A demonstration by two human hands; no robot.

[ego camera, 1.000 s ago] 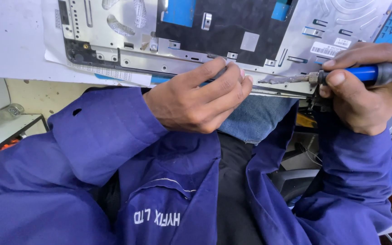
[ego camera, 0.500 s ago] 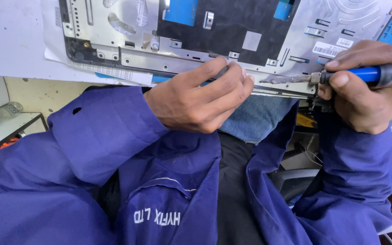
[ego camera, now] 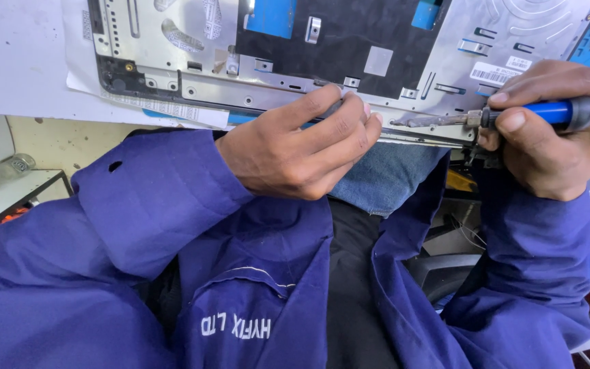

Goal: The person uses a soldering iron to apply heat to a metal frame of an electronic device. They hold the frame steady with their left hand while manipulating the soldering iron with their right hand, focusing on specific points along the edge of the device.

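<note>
L hand (ego camera: pixel 295 154) fingers curled, knuckles up; R hand (ego camera: pixel 548 133) in closed pinch grip.

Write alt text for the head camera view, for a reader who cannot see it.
The person's right hand holds a blue-handled soldering iron, its metal tip lying along the near edge of an opened silver laptop case. The left hand rests its fingers on that same edge, close to the tip. Blue work-coat sleeves fill the lower frame.

a white desk (ego camera: pixel 15 61) carries the things, its near edge running above the person's lap. a sheet of paper (ego camera: pixel 145 109) lies on it, and an opened silver laptop casing (ego camera: pixel 254 85) rests on the paper, overhanging the desk edge.
</note>
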